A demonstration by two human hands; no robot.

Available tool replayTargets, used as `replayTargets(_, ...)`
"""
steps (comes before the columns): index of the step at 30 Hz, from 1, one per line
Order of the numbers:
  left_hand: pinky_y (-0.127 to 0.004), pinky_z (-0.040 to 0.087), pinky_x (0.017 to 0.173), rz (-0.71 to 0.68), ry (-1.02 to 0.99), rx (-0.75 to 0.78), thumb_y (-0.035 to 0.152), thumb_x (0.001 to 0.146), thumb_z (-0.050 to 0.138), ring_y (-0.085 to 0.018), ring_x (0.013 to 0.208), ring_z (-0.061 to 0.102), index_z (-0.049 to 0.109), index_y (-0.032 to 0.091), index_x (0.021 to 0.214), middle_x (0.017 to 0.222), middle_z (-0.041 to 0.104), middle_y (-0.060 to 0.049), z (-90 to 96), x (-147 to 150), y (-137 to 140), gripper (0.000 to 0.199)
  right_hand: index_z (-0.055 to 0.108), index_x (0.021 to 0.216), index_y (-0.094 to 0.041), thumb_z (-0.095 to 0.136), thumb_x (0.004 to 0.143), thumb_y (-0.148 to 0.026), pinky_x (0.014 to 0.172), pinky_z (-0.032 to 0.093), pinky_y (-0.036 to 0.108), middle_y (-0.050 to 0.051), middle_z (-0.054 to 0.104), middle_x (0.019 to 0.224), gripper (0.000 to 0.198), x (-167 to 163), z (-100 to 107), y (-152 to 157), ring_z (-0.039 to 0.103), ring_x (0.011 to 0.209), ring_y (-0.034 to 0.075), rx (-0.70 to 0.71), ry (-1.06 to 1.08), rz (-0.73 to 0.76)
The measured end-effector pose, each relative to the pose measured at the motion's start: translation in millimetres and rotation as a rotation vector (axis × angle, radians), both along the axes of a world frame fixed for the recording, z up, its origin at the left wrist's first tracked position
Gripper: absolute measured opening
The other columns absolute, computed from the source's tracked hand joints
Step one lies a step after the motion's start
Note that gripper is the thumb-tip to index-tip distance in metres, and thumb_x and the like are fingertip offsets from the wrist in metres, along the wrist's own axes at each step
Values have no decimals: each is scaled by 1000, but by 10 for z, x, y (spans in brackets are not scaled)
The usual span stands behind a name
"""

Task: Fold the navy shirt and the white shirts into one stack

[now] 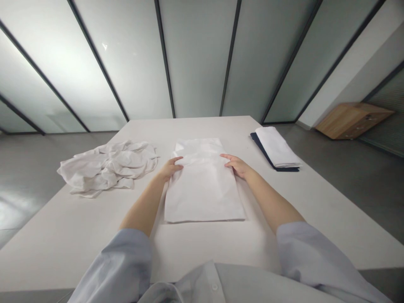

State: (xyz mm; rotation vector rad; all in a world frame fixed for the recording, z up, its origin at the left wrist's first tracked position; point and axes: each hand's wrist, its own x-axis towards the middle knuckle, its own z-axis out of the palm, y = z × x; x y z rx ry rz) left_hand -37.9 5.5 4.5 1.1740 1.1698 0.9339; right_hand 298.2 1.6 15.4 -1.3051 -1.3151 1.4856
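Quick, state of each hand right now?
Left hand: on the middle cloth at its left edge, grip unclear.
Right hand: at cloth's right edge, grip unclear.

no readable text, no legible labels

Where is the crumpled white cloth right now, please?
In the head view, the crumpled white cloth lies on the left side of the white table, left of the person's left hand.

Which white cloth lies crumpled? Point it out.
The white heap at left, loose and full of creases; the middle cloth and the white cloth atop the dark cloth at right lie flat.
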Motion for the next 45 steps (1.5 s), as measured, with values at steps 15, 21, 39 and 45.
replayTargets(15, -36, 52, 77, -20, 552, 263, 35, 60, 78, -26, 84, 66, 73, 14, 102, 86, 71, -5, 589, -37, 366, 47, 74, 105, -17, 64, 64, -4, 92, 48, 29, 3, 75, 99, 44, 105, 441, 401, 67, 93, 19, 248, -353, 0)
replayTargets(21, -44, 33, 109, -166, 1189, 673, 39, 74, 69, -33, 126, 48, 75, 20, 97, 113, 67, -9, 1016, -19, 559, 30, 77, 91, -18, 66, 71, -12, 83, 49, 26, 4, 74, 88, 23, 137, 791, 635, 66, 85, 19, 492, -887, 29)
replayTargets(39, -45, 31, 108, 23, 1377, 976, 14, 77, 55, -28, 123, 51, 57, 20, 108, 116, 65, -12, 847, 181, 480, 32, 63, 113, -18, 50, 80, -10, 106, 35, 49, 12, 61, 133, 36, 118, 433, 497, 46, 132, 30, 1134, -1122, -179)
replayTargets(45, -36, 47, 90, -113, 1405, 508, 17, 79, 54, -26, 102, 66, 53, 21, 115, 107, 70, -10, 95, 179, 81, 37, 65, 109, -23, 55, 77, -10, 92, 49, 34, 6, 70, 118, 36, 78, -187, 98, 66, 106, 23, 748, -1119, 102)
